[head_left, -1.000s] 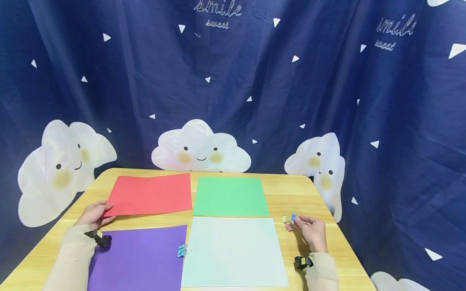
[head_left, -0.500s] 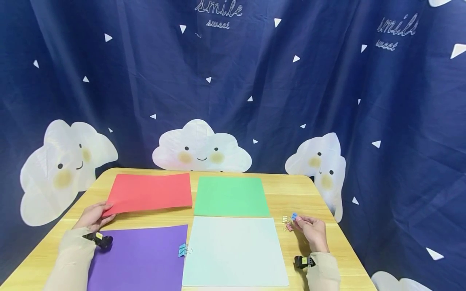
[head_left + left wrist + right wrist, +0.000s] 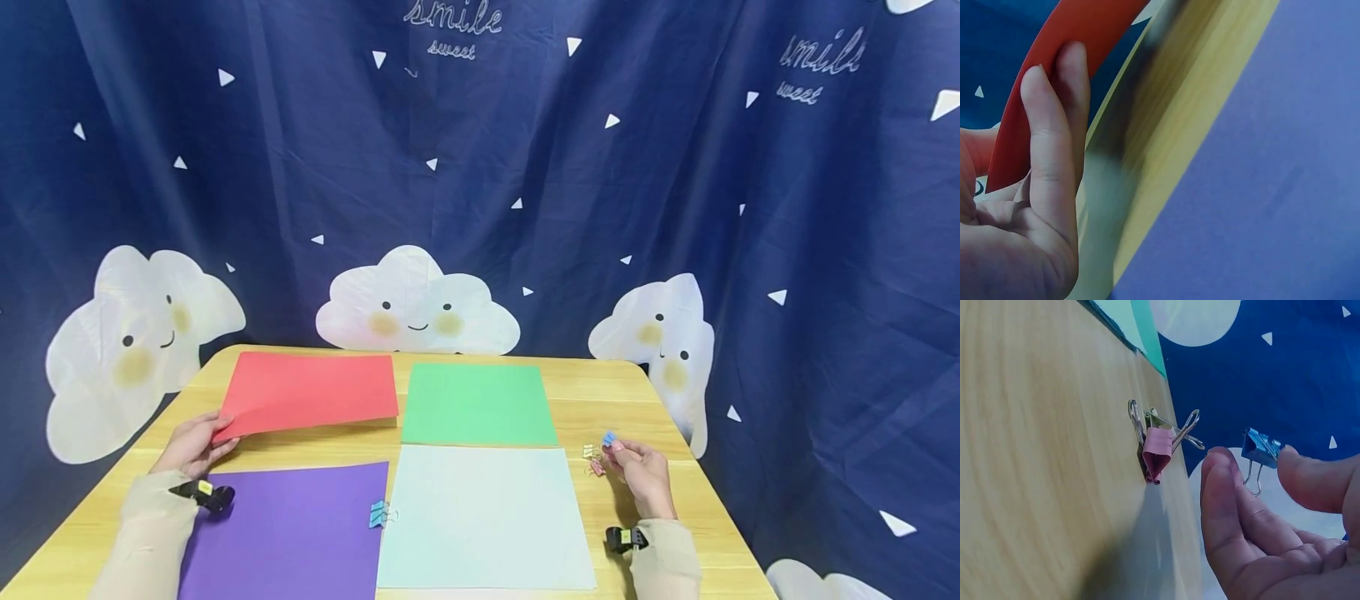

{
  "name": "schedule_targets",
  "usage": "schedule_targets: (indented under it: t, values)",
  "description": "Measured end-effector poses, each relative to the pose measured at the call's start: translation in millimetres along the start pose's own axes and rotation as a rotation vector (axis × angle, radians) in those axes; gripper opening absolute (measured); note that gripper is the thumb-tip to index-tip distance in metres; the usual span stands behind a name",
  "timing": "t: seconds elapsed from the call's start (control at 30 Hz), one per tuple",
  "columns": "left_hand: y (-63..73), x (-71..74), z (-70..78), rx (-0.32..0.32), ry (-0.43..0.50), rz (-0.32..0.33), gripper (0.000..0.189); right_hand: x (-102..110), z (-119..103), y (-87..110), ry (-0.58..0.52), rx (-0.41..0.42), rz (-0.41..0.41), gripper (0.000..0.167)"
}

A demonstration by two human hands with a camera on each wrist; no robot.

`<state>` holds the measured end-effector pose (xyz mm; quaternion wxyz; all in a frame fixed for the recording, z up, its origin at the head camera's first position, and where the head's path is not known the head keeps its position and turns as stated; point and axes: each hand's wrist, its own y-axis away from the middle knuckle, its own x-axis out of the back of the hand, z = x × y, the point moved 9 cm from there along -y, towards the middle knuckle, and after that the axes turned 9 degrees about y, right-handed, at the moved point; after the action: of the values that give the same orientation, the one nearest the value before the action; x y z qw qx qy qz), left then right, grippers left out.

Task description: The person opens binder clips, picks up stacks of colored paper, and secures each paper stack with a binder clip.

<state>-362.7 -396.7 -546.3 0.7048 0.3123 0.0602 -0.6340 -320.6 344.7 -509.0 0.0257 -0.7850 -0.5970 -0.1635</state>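
Observation:
My left hand (image 3: 191,446) pinches the near left corner of a red sheet of paper (image 3: 311,390), thumb on top and fingers underneath. The sheet bends and its near edge is raised off the table. On the right, my right hand (image 3: 643,479) pinches a small blue binder clip (image 3: 1261,449) between thumb and fingers, above the tabletop. Just left of those fingers, a pink binder clip (image 3: 1157,450) and a yellow binder clip (image 3: 588,451) lie close together on the table. In the right wrist view, the yellow clip is mostly hidden behind the pink one.
A purple sheet (image 3: 288,533) lies near the left arm. Right of it is a pale blue-white sheet (image 3: 483,517), with a green sheet (image 3: 480,404) behind. A larger light-blue binder clip (image 3: 377,514) sits where purple and pale sheets meet. Beyond the wooden table (image 3: 592,392) hangs a navy curtain.
The red sheet has been lifted, its near edge rising off the table. My right hand has raised the blue binder clip slightly, away from the pink and yellow clips.

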Motion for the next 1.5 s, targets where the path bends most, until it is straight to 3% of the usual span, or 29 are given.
schedule_targets:
  t: [0.23, 0.33, 0.57, 1.1, 1.5]
  values:
    - [1.3, -3.7, -0.4, -0.016, -0.005, -0.01, 0.024, 0.0, 0.4, 1.3, -0.02, -0.004, 0.005, 0.042]
    - [1.8, -7.0, 0.7, -0.031, 0.002, -0.017, 0.016, 0.8, 0.6, 1.2, -0.048, 0.001, 0.017, 0.041]
    - [8.3, -23.6, 4.0, -0.067, 0.027, -0.052, 0.023, 2.8, -3.9, 0.7, -0.092, 0.043, 0.065, 0.04]
    - [21.2, -52.4, 2.7, -0.172, -0.043, -0.073, 0.026, -5.5, -10.2, 3.6, -0.103, 0.025, 0.002, 0.039]
    - [26.1, -67.8, -7.8, -0.159, -0.02, -0.112, 0.029, -10.2, -12.8, 5.1, -0.119, 0.019, -0.032, 0.038]
